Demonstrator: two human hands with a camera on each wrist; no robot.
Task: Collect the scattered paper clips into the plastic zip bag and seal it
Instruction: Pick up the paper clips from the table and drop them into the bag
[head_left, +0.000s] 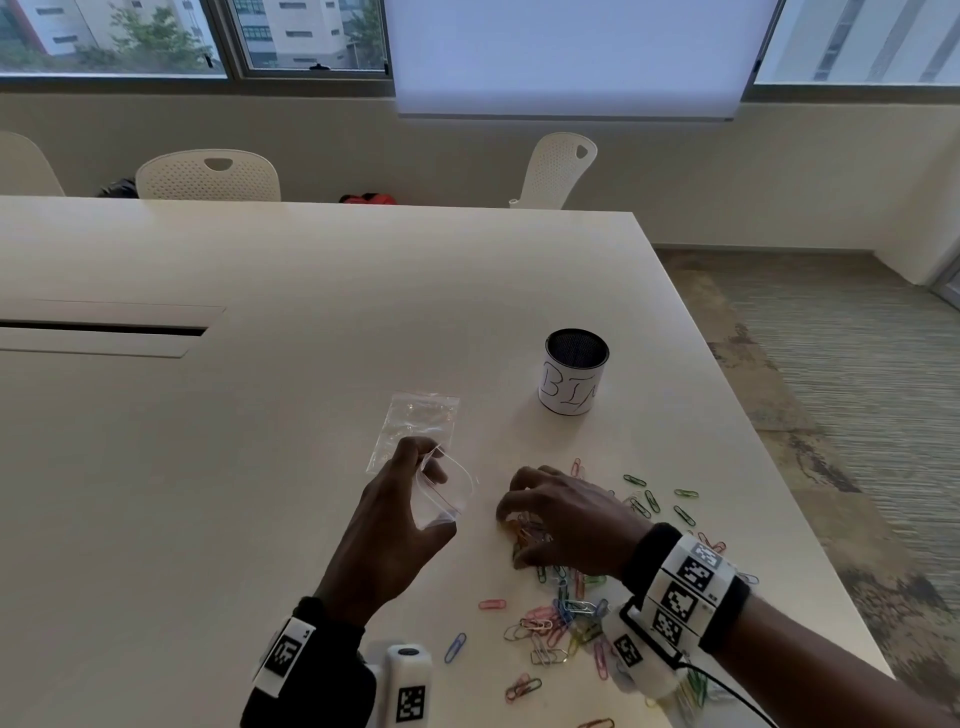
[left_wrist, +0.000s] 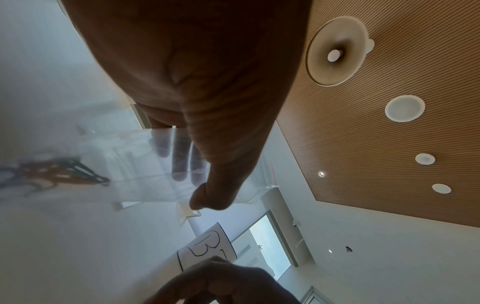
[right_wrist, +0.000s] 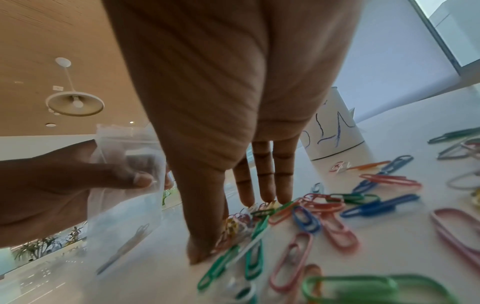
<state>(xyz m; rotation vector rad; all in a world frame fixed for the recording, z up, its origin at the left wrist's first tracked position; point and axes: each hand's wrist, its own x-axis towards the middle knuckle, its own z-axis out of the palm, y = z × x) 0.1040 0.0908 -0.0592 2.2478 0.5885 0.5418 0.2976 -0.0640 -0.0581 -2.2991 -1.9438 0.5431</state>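
My left hand (head_left: 428, 480) pinches a clear plastic zip bag (head_left: 453, 496) between thumb and fingers and holds it just above the white table (head_left: 260, 467). In the left wrist view, the bag (left_wrist: 140, 164) lies across my fingertips. A few clips show blurred through the plastic. Coloured paper clips (head_left: 558, 623) lie scattered on the table at the right. My right hand (head_left: 511, 530) is down on them right beside the bag. Its thumb and fingertips (right_wrist: 262, 195) close around a small bunch of clips (right_wrist: 241, 222) on the tabletop.
A white cup marked BIN (head_left: 575, 371) stands beyond the clips. A second clear bag (head_left: 415, 423) lies flat past my left hand. The table's right edge (head_left: 753, 415) runs close to the clips. White chairs (head_left: 208, 174) stand at the far side.
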